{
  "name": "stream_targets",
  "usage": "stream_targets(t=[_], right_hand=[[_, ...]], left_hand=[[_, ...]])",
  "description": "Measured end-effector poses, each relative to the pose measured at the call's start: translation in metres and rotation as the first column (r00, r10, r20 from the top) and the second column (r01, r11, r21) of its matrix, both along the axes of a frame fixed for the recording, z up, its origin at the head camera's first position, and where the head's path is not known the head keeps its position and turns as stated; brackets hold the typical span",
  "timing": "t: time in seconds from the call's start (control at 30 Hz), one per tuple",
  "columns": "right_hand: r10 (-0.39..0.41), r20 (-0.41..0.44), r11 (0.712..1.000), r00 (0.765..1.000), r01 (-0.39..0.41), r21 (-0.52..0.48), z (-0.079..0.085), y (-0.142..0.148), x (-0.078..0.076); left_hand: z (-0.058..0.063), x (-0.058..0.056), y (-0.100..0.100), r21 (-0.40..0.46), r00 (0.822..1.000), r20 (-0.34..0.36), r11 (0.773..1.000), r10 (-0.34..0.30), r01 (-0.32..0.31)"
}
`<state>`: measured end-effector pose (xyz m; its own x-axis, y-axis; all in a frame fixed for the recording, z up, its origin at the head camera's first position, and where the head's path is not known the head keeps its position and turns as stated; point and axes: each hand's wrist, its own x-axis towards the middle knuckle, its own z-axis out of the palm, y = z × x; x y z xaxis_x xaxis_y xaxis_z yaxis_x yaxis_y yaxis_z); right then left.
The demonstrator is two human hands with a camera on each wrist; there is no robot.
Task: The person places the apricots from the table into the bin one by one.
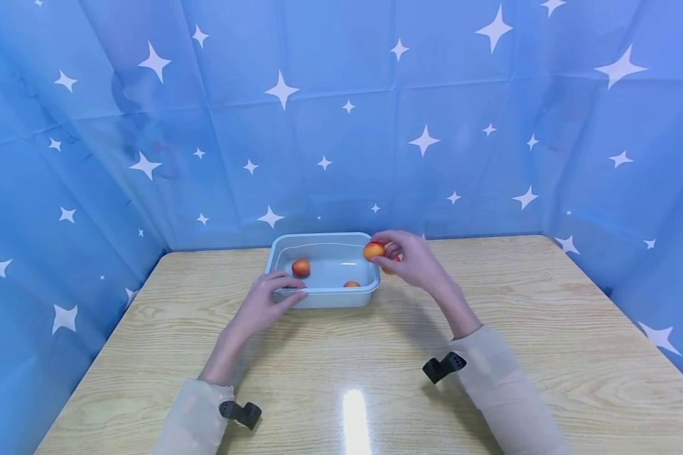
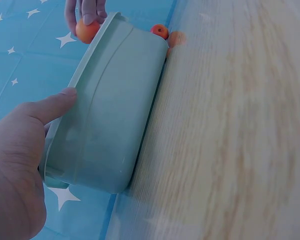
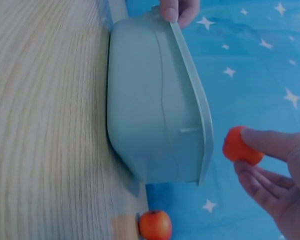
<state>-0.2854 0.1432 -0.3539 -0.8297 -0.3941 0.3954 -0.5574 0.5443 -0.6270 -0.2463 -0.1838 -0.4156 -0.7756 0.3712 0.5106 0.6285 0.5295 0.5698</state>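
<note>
A pale blue plastic bin [image 1: 336,299] stands at the table's back edge. My left hand [image 1: 269,297] grips its front left rim, thumb on the outer wall in the left wrist view, the other fingers mostly hidden there. Over the bin's right rim, my right hand [image 1: 408,258] pinches a small orange-red round fruit [image 1: 374,251] between thumb and fingers. Inside the bin lie two similar fruits: one at the left [image 1: 301,267], and another [image 1: 351,284] partly hidden by the front wall. One more fruit [image 3: 155,225] rests on the table right of the bin, mostly behind my right hand in the head view.
The wood-grain table [image 1: 330,360] spreads in front of the bin, with a bright light reflection near its front. A blue curtain [image 1: 341,158] with white stars hangs behind and along both sides. Black wrist cameras sit on both sleeves [image 1: 506,385].
</note>
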Motion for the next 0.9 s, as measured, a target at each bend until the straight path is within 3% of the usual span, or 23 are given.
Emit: stream_targets(t=[0.5, 0.9], right_hand=[[0.08, 0.014, 0.997, 0.997, -0.08, 0.006, -0.002, -0.028, 0.003], [0.131, -0.025, 0.991, 0.991, -0.131, 0.02, -0.002, -0.029, 0.001]], left_hand=[[-0.001, -0.001, 0.0, 0.002, 1.0, 0.01, 1.0, 0.002, -0.002], [0.0, 0.0, -0.001, 0.002, 1.0, 0.03, 1.0, -0.002, 0.002]])
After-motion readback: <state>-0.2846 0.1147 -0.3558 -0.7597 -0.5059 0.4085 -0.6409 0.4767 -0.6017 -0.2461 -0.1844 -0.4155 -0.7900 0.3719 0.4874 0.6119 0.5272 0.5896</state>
